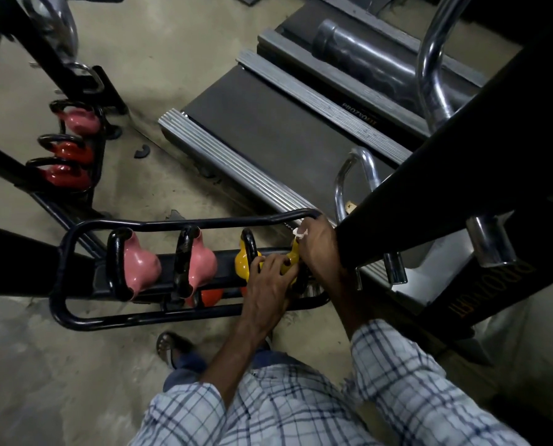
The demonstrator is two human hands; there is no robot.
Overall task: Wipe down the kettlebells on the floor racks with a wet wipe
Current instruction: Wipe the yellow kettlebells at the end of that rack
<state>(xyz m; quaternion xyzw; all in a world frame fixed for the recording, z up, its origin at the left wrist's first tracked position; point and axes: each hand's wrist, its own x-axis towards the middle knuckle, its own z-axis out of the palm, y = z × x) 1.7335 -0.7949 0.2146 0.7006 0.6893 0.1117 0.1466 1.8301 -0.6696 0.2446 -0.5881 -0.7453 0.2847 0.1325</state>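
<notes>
A black floor rack holds two pink kettlebells and two yellow ones at its right end. My left hand grips the rightmost yellow kettlebell from the front. My right hand holds a white wet wipe against the top of that kettlebell. The other yellow kettlebell stands just left of my left hand. An orange-red kettlebell shows on the lower level of the rack.
A second rack at the left carries a pink kettlebell and two red kettlebells. Treadmills lie behind the rack. A black machine frame crosses on the right. My sandalled foot stands on the concrete floor.
</notes>
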